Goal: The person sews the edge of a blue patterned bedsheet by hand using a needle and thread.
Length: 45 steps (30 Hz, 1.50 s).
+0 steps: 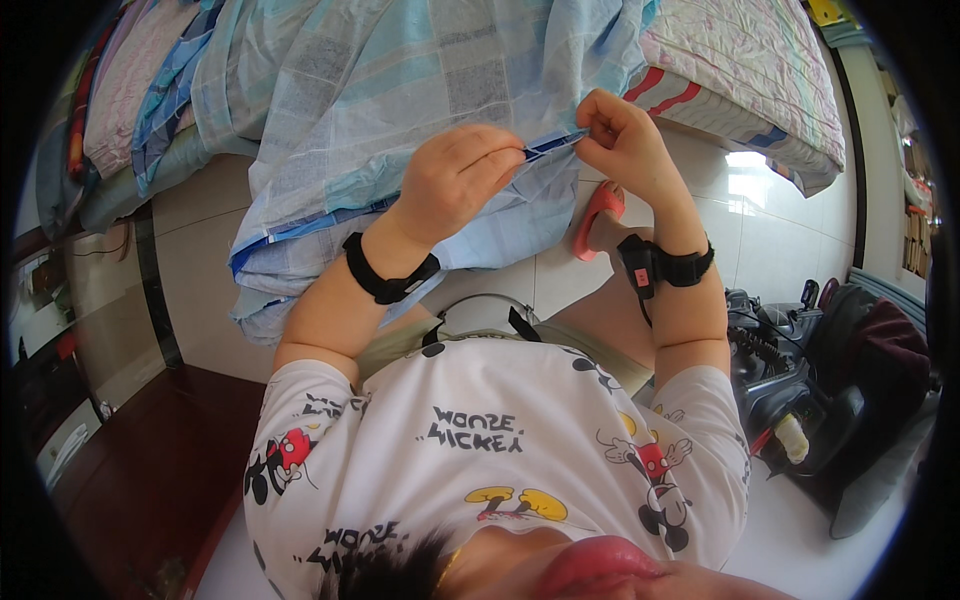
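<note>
A large light-blue and grey plaid cloth (405,90), thin like a bed cover, hangs off the bed and drapes down in front of me. Its hem shows a dark blue zipper-like strip (553,144). My left hand (461,176) pinches this edge between thumb and fingers. A short way to the right, my right hand (622,139) grips the same edge, so the strip lies straight between them. Lower left, another blue-lined edge (300,231) of the cloth lies folded near my left forearm. The fingertips of my left hand are partly hidden.
The bed's mattress (742,82), with a floral cover, extends to the right. Folded bedding (150,97) lies at the far left. Pale floor tiles (705,180) show below. A dark wooden surface (150,465) stands at lower left; black equipment and bags (810,375) sit at right.
</note>
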Each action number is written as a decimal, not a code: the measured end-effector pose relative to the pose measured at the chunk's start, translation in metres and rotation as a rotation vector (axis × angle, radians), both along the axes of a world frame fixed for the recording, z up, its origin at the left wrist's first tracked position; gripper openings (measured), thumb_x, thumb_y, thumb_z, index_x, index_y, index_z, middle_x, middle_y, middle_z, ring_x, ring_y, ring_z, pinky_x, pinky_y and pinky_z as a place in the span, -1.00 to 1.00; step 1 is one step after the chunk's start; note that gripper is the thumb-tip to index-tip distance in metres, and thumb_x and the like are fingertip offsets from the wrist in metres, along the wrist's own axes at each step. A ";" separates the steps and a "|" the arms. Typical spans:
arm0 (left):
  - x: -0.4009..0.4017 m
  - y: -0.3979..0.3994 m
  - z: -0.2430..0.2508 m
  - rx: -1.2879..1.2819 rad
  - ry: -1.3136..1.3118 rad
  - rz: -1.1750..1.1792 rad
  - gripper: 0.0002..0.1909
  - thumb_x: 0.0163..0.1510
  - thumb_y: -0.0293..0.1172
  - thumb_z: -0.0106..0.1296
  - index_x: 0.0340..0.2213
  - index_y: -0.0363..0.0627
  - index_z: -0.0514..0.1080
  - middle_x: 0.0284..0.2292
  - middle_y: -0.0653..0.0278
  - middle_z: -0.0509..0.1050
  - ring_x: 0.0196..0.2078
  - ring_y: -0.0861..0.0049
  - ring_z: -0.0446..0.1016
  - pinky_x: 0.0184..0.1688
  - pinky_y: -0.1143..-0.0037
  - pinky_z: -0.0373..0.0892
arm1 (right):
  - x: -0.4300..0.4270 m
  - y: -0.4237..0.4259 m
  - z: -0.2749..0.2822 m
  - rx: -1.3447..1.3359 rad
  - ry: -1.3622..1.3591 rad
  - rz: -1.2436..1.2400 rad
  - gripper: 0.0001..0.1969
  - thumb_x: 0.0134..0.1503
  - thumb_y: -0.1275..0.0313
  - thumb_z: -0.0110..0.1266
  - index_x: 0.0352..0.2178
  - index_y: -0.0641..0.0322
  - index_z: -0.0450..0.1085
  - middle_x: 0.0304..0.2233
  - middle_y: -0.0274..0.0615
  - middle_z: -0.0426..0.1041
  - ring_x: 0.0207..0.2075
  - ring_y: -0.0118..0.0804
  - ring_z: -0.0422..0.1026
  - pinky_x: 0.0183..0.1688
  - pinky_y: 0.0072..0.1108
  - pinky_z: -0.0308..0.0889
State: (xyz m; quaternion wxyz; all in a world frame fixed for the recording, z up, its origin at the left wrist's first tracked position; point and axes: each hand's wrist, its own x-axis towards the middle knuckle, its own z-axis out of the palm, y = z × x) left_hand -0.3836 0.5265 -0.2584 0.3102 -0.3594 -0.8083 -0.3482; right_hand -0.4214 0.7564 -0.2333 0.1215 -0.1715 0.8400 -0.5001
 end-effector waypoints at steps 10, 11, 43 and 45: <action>0.001 -0.002 0.001 0.390 -0.684 -0.073 -0.85 -0.15 -0.66 0.20 -0.48 -0.23 0.46 -0.37 0.26 0.51 -0.34 0.56 0.46 -0.30 0.60 0.38 | -0.011 0.010 -0.005 -0.150 -0.133 0.109 -0.82 -0.01 0.61 0.18 -0.47 0.22 0.28 -0.63 -0.60 0.10 -0.59 -0.76 0.02 -0.56 -0.79 -0.07; 0.000 -0.003 0.000 0.389 -0.684 -0.075 -0.85 -0.15 -0.66 0.20 -0.48 -0.23 0.46 -0.37 0.26 0.51 -0.34 0.56 0.46 -0.30 0.60 0.38 | -0.012 0.011 -0.007 -0.150 -0.133 0.107 -0.82 -0.01 0.61 0.18 -0.47 0.22 0.28 -0.63 -0.60 0.10 -0.59 -0.76 0.02 -0.56 -0.79 -0.07; -0.013 0.000 -0.005 0.300 -1.013 -0.224 -0.85 0.02 -0.49 0.14 -0.31 -0.22 0.51 -0.51 0.45 0.28 -0.48 0.74 0.25 -0.42 0.67 0.19 | -0.013 0.009 -0.002 -0.218 -0.177 0.188 -0.82 -0.05 0.65 0.11 -0.49 0.21 0.24 -0.59 -0.57 0.11 -0.55 -0.75 0.06 -0.52 -0.79 -0.03; -0.013 0.001 -0.003 0.309 -0.999 -0.220 -0.87 0.03 -0.49 0.12 -0.33 -0.23 0.49 -0.49 0.45 0.30 -0.47 0.74 0.26 -0.42 0.68 0.19 | -0.015 0.010 -0.004 -0.186 -0.158 0.189 -0.81 -0.06 0.66 0.11 -0.49 0.21 0.25 -0.60 -0.57 0.11 -0.55 -0.75 0.06 -0.53 -0.79 -0.03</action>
